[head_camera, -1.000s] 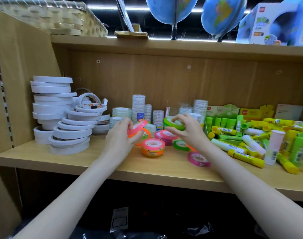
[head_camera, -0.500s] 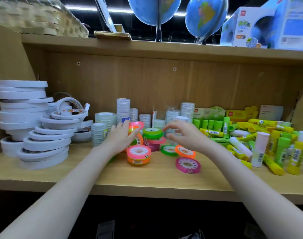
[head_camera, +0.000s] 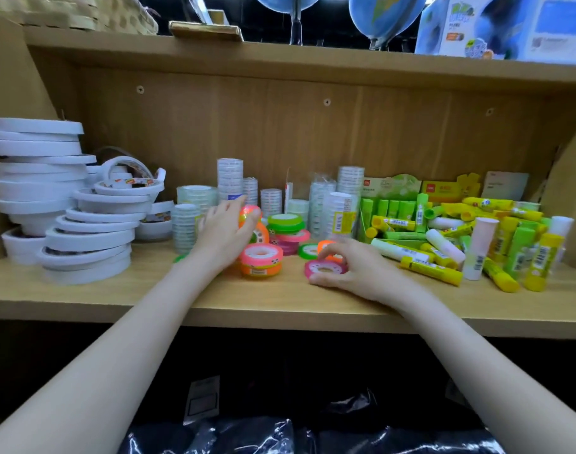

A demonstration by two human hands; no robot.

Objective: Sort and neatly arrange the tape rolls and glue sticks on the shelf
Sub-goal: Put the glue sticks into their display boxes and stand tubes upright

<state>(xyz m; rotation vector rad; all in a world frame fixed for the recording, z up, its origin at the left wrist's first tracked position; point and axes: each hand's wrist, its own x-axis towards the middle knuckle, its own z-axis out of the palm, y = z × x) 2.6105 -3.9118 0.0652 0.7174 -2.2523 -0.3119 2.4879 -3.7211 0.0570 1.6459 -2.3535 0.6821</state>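
On the light wooden shelf (head_camera: 280, 299), a cluster of small neon tape rolls sits near the middle. The left hand (head_camera: 226, 235) reaches into this cluster with its fingers curled around a pink-and-orange neon tape roll (head_camera: 250, 213), lifted just above the others. Right in front of that hand stands a short stack, a pink tape roll (head_camera: 262, 254) on an orange one (head_camera: 261, 269). Behind it, a green tape roll (head_camera: 285, 221) tops a pile of pink rolls.

The right hand (head_camera: 355, 268) rests low on the shelf board, thumb and fingertips pinching a flat magenta tape roll (head_camera: 324, 268) that lies on the wood. Just behind its fingers an orange tape roll (head_camera: 326, 248) and a green flat roll (head_camera: 308, 250) lie side by side.

To the left, wide white tape rolls (head_camera: 37, 178) stand in leaning, uneven stacks, some slid askew. Along the back panel, clear small tape rolls (head_camera: 229, 178) stand in narrow columns. On the right, green and yellow glue sticks (head_camera: 431, 271) lie heaped in a loose pile, some upright, most lying across one another; a white glue stick (head_camera: 478, 247) stands upright among them. Above, on the upper shelf, two blue globes (head_camera: 385, 18) stand beside a printed box (head_camera: 509, 24), and a woven basket (head_camera: 83, 11) sits at the left.
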